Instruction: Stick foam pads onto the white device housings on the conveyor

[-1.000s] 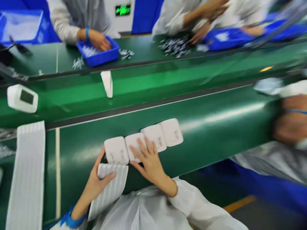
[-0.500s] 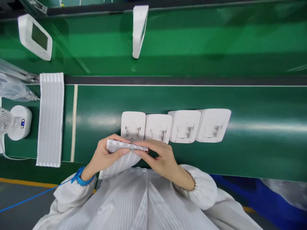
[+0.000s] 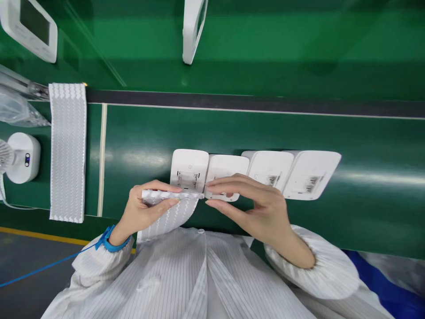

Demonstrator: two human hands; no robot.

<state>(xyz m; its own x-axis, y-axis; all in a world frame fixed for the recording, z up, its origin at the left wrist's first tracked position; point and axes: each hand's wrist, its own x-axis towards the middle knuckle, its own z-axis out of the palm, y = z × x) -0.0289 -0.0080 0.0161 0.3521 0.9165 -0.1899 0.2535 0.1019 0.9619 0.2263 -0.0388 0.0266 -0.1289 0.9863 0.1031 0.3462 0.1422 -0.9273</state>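
My left hand (image 3: 141,212) pinches a white strip (image 3: 181,215) with a zigzag pattern between thumb and fingers. Its upper edge is folded over, and the rest curves down toward my coat. To the right of the folded edge, my right hand (image 3: 262,212) is open, thumb and fingers apart, with nothing visible between them. Just beyond the hands, several white plastic housings (image 3: 189,161) lie side by side in a row, with labelled recesses facing up. My right fingers cover part of the second housing (image 3: 229,163) from the left.
Another white zigzag strip (image 3: 68,155) lies flat at left, beside a small white fan (image 3: 25,157) and a clear plastic bag (image 3: 15,108). Two white devices, one with a screen (image 3: 35,22) and one edge-on (image 3: 192,33), stand on the green surface at the back.
My right hand has let go of the strip's folded edge and moved right, its fingers spreading. My left hand still grips the strip. The whole view has shifted slightly.
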